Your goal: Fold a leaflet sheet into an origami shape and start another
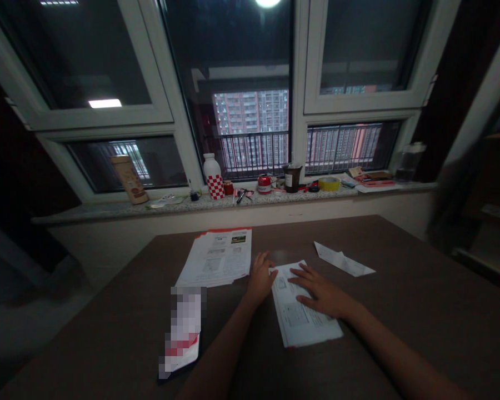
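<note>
Both bare hands are on a printed sheet (302, 307) lying on a dark table (404, 266), with no firm grip showing. The right hand (321, 291) lies flat on the sheet, its fingers moderately spread and pressing down. The left hand (261, 278) sits at the sheet's left edge with its fingers close together and loosely curled; whether they pinch the paper, I cannot tell.

Just left of the sheet lies a red-edged leaflet (215, 258). A folded paper (344, 259) lies near the sheet's far right corner, and a pixelated object (183, 328) lies further left. Well beyond the sheet, a windowsill (108, 211) holds a checked bottle (214, 176) and yellow tape (329, 184).

The risk is in the paper — the tabletop looks smooth, so uneven pressure could slide or crease the sheet. A sideways drag of the left hand could also catch the leaflet.
</note>
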`<state>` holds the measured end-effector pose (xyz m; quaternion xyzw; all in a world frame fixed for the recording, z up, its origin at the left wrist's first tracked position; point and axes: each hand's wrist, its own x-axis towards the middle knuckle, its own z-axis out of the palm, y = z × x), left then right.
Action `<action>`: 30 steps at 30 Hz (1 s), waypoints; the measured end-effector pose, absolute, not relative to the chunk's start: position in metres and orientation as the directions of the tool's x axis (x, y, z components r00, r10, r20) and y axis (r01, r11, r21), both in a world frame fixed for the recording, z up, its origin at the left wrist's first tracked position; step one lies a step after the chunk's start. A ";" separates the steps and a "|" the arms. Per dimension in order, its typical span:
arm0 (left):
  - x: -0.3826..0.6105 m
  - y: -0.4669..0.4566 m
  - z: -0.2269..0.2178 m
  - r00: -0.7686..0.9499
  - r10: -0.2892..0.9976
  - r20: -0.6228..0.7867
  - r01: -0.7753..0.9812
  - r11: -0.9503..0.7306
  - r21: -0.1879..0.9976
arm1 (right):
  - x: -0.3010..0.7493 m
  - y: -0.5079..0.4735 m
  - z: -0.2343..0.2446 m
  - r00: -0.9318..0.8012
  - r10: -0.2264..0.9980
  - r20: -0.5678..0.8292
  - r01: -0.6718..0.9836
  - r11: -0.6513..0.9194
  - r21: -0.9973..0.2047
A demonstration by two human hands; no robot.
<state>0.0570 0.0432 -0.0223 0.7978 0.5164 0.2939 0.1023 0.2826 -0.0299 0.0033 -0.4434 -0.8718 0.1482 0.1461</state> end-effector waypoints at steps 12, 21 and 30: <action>0.059 0.035 -0.018 0.362 0.861 0.358 0.779 -0.490 0.391 | 0.281 -0.029 0.003 -0.572 0.809 0.135 0.731 0.577 -0.364; 0.057 0.023 -0.010 0.520 0.815 0.257 0.767 -0.577 0.280 | 0.272 -0.025 -0.008 -0.494 0.846 0.201 0.801 0.533 -0.272; 0.055 0.021 -0.016 0.557 0.797 0.234 0.791 -0.595 0.141 | 0.264 -0.032 -0.014 -0.446 0.835 0.321 0.847 0.510 -0.152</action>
